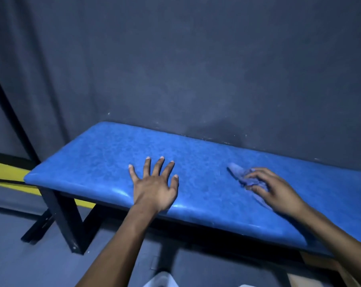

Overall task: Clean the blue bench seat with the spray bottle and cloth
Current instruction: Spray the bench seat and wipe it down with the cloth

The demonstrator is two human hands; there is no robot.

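On the blue bench (pixel 105 154) against a dark wall (pixel 196 59), the left hand (pixel 154 188) lies flat, fingers spread wide, while the right hand's (pixel 275 190) curled fingers grip the crumpled cloth (pixel 240 176).

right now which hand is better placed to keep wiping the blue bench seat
The right hand. Its curled fingers already grip the blue cloth against the bench seat, so it can probably wipe at once. The left hand lies flat with spread fingers, away from the cloth, holding nothing.
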